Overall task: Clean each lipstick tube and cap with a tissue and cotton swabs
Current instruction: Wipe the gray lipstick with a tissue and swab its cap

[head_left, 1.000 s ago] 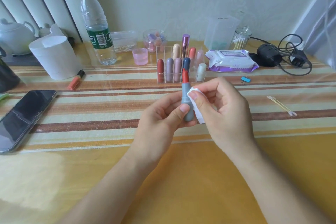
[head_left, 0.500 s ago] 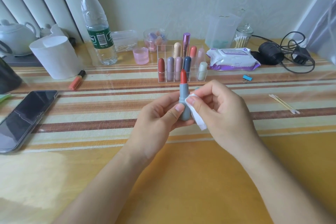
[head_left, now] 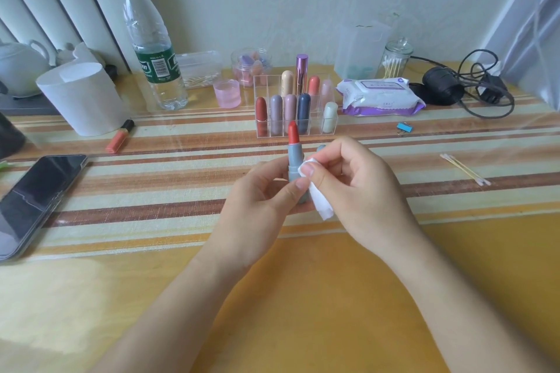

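- Far left, a dark phone (head_left: 33,200) lay flat on the striped cloth (head_left: 169,188), screen up.
- Just behind it stood a white paper roll (head_left: 81,100), and an orange lip gloss (head_left: 119,140) lay beside its base.
- Next along, a water bottle (head_left: 151,48) stood upright with a small pink cup (head_left: 227,93) near it.
- Centre back, the clear organizer (head_left: 315,127) held capped lipsticks upright in its compartments.
- Up front, the left hand (head_left: 260,206) gripped the grey lipstick tube (head_left: 294,160) by its lower half. The tube was upright above the cloth, with its red stick wound up.
- Right against it, the right hand (head_left: 363,191) pinched a folded white tissue (head_left: 318,200) and pressed it to the tube's right side, touching the left thumb.
- Behind that hand, a pack of wet wipes (head_left: 378,97) lay flat, a blue binder clip (head_left: 404,127) just in front of it.
- Further right, a glass jar of swabs (head_left: 397,60) stood at the back near a tangled black cable (head_left: 472,88).
- Out on the right, two cotton swabs (head_left: 463,169) lay together on the cloth, well apart from both hands.
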